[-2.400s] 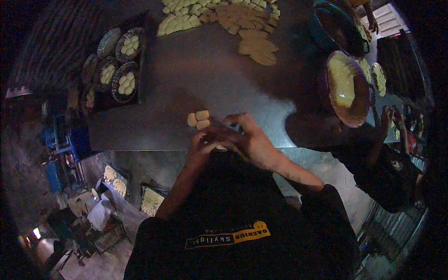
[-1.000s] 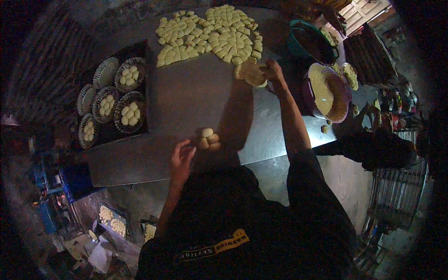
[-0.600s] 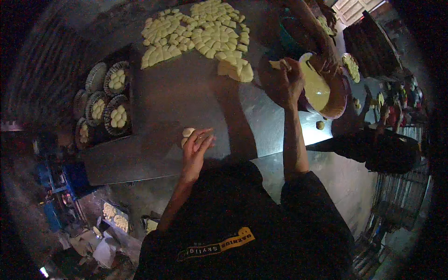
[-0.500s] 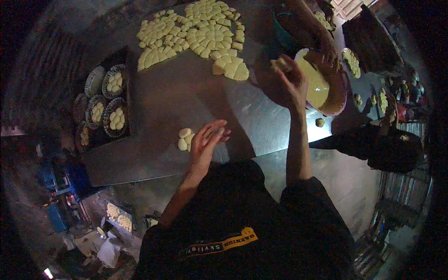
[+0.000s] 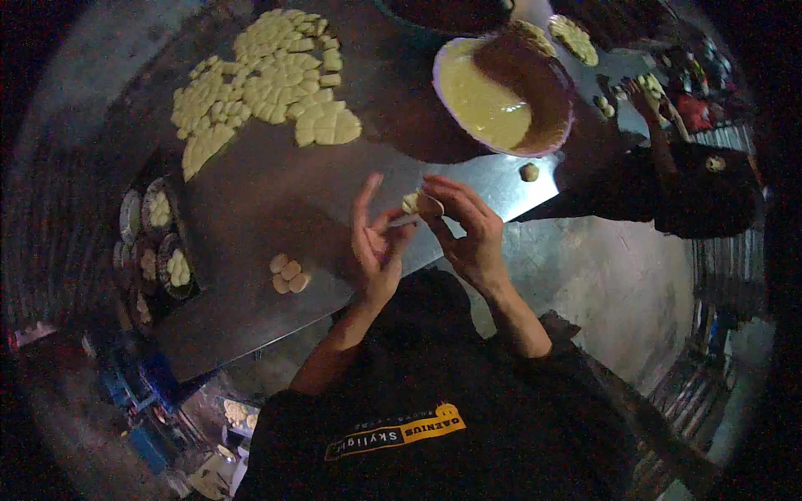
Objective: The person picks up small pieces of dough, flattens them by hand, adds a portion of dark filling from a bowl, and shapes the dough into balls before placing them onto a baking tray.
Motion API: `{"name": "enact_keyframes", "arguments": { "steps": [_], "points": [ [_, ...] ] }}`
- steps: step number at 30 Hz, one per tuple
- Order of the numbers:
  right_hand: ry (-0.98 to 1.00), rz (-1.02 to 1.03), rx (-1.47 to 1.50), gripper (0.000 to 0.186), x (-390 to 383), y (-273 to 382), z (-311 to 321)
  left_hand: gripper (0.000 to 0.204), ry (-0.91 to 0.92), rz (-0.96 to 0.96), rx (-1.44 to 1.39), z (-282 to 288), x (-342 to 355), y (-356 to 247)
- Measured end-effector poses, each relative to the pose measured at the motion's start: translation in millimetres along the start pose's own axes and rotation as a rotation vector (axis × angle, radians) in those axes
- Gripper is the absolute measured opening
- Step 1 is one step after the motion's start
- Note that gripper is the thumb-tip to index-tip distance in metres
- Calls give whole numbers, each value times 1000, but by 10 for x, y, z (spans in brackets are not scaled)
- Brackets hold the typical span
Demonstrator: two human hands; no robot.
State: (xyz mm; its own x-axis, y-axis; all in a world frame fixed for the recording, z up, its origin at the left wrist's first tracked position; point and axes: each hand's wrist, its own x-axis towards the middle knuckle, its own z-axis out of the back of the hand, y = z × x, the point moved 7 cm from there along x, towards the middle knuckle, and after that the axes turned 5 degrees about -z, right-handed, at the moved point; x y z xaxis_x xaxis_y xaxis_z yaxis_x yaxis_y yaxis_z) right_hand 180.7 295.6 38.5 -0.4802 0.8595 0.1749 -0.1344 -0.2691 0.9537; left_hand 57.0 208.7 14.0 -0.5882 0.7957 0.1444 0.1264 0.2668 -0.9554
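Cream-coloured dough in a small lump (image 5: 410, 203) sat pinched in the right hand (image 5: 470, 231) above a grey metal tabletop (image 5: 230, 234); the left hand (image 5: 380, 242) spread its fingers wide; a yellow-and-black lettered print (image 5: 396, 432) crossed a black shirt (image 5: 401, 371).

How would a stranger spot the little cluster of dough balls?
Find the metal table, then the left hand above it. To that hand's left, near the table's front edge, sits the cluster. Unlike the broad cut dough farther back, it is just a few rounded pieces huddled together.

Free tabletop (image 5: 397, 125) gap between cut dough (image 5: 280, 92) and basin (image 5: 541, 100)
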Motion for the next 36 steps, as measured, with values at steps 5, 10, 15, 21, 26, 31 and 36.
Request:
{"name": "enact_keyframes", "arguments": {
  "steps": [5, 10, 15, 21, 26, 31, 36],
  "points": [
    [356, -50, 325, 31, -202, -187, -82, 45, 487, -773, 849, -293, -143, -401],
    [639, -408, 730, 18, -426, -44, -374, 58, 391, -727, 606, -122, -169, -558],
    [885, -468, 839, 23, -517, 199, -647, 74, 308, -650, 181, -33, -258, -422],
    [578, -155, 254, 34, 453, 60, -15, 129, 134, -241, 9, 270, -240, -138],
    [321, -94, -1042, 37, 1693, -900, 1118, 143, 139, 49, -51, 608, -388, -99],
    [470, 60, -1029, 32, 1788, -1689, 1138, 142, 63, 50, -47, 1113, -548, -122],
    [417, 86, -890, 36, 1714, -1549, 1307, 136, -5, 76, -85, 1581, -641, -207]
  ]
}}
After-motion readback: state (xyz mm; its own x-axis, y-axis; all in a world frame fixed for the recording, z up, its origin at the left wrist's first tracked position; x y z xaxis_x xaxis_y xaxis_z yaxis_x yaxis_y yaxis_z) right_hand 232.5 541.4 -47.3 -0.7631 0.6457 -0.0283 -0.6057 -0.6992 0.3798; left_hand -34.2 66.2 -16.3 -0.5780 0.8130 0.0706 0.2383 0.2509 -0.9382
